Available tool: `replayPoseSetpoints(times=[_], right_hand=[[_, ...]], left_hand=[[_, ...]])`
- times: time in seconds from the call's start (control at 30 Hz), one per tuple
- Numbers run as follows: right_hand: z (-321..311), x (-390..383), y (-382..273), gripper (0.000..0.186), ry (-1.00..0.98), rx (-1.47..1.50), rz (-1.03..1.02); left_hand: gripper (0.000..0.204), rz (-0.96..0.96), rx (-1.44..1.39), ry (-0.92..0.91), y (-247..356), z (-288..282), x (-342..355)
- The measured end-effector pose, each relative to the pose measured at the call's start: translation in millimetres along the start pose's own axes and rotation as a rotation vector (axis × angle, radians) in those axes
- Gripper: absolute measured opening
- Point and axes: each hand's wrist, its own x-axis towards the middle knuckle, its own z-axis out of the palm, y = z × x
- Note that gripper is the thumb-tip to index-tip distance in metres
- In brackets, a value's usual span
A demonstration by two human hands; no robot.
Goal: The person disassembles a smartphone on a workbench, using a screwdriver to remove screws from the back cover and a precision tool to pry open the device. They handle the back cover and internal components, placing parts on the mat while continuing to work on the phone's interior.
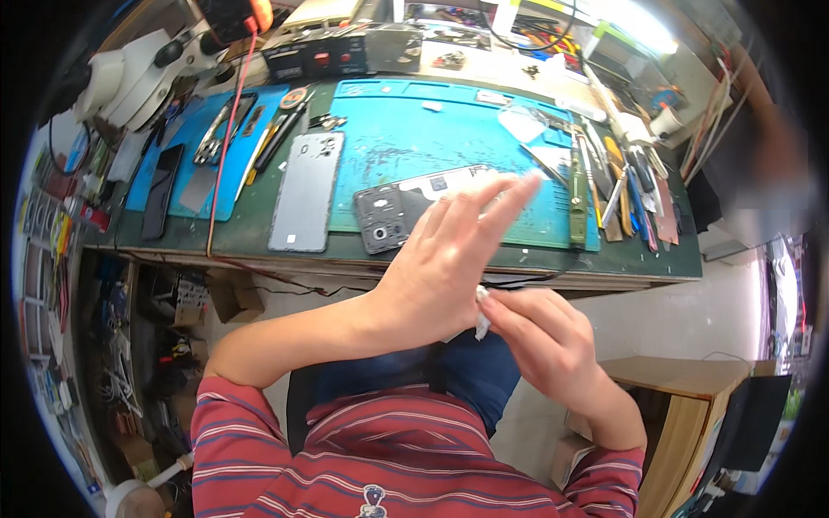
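Note:
My left hand (449,259) is raised in front of the bench edge, its fingers stretched out and holding nothing. Between the thumb and fingers of my right hand (548,337) is a small crumpled white wipe (483,321), held against or close to the heel of the left palm. Partly hidden behind my left hand, an opened phone (384,211) with dark inner parts lies across the front of the blue mat (406,129). A grey phone back cover (306,190) with camera holes rests just left of it.
Tweezers, screwdrivers and other hand tools (630,186) crowd the bench's right side. On the left are a smaller blue mat (226,200), a black phone (162,190) and a white microscope (129,78). A red cable (226,147) crosses that side. A wooden cabinet (682,375) stands lower right.

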Motion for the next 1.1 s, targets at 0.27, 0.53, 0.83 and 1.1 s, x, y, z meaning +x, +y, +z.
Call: replayPoseSetpoints(times=[0.27, 0.53, 0.83, 1.1], right_hand=[[4, -23, -34, 0.031, -0.089, 0.016, 0.171], [-9, -44, -18, 0.032, -0.24, 0.275, 0.328], [-110, -42, 149, 0.042, 0.049, -0.908, 0.614], [-51, 20, 138, 0.067, -0.072, -0.582, 0.803]], left_hand=[[0.087, 0.242, 0.407, -0.075, 21, -3, -31], [0.072, 0.256, 0.314, 0.018, 27, -19, -40], [0.07, -0.517, 0.647, 0.13, -70, -162, -50], [0.105, -0.659, 0.818, -0.153, -55, -155, -36]])
